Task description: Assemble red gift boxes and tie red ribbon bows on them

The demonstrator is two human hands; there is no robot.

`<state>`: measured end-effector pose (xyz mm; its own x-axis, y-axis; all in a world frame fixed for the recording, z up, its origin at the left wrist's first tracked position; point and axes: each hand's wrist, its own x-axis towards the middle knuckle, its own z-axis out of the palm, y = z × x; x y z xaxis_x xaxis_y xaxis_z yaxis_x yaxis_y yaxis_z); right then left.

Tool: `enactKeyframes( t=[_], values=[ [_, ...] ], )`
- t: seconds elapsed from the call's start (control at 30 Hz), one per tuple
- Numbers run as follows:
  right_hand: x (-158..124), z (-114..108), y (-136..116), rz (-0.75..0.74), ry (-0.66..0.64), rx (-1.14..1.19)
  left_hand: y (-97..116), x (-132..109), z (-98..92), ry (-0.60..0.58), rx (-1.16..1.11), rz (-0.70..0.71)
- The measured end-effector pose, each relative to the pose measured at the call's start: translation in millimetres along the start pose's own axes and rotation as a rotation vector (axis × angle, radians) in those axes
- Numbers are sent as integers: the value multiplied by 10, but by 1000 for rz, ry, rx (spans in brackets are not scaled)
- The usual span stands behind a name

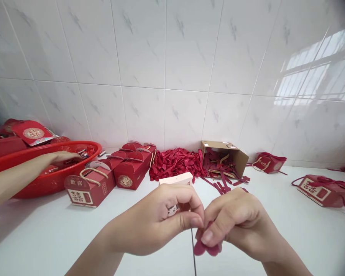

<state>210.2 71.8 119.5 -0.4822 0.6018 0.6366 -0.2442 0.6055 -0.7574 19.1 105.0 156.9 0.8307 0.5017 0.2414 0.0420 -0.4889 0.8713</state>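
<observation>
My left hand [166, 218] is closed, thumb and forefinger pinched together; what they hold, if anything, is hidden. Just behind it is a pale box [176, 179], mostly covered by the hand, and a small printed cartoon face [173, 210] shows through the gap above my thumb. My right hand [237, 222] is closed on a dark red strap [207, 248] with rounded ends sticking out below the thumb. The fingertips of both hands meet in front of the box.
A co-worker's hand [61, 156] reaches into a red plastic basket [87, 147] at left. Red gift boxes [132, 168] stand beside it. A heap of red ribbons [178, 165] and a cardboard box [241, 163] of straps lie by the tiled wall. More red boxes [323, 189] sit right.
</observation>
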Motion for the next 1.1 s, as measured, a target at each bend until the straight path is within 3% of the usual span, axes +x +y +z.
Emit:
enactKeyframes(
  t=[0.13,0.27,0.37,0.5,0.57,0.67,0.77,0.87,0.97,1.1],
  values=[
    [7,8,7,10,50,-76,-87,61,4,-30,-155,-55],
    [41,13,78,21,231,-181,-164,132,-57,86,-122,-138],
    [63,-6,113,83,312,-238,-218,133,-169,201,24,-149],
    [55,-66,88,127,372,-260,-441,76,-370,481,457,-239],
    [37,-105,64,134,425,-301,-614,80,-454,476,594,-372],
    [16,-156,34,151,490,-355,-843,154,-533,374,552,-443],
    [24,-189,30,187,474,-317,-908,236,-554,459,413,-349],
    [62,-203,85,201,453,-324,-771,251,-493,564,212,-210],
    [98,-188,203,140,505,-417,-550,230,-315,706,94,-24],
    [89,-101,332,119,549,-337,-380,223,-6,832,-54,294]
  ],
)
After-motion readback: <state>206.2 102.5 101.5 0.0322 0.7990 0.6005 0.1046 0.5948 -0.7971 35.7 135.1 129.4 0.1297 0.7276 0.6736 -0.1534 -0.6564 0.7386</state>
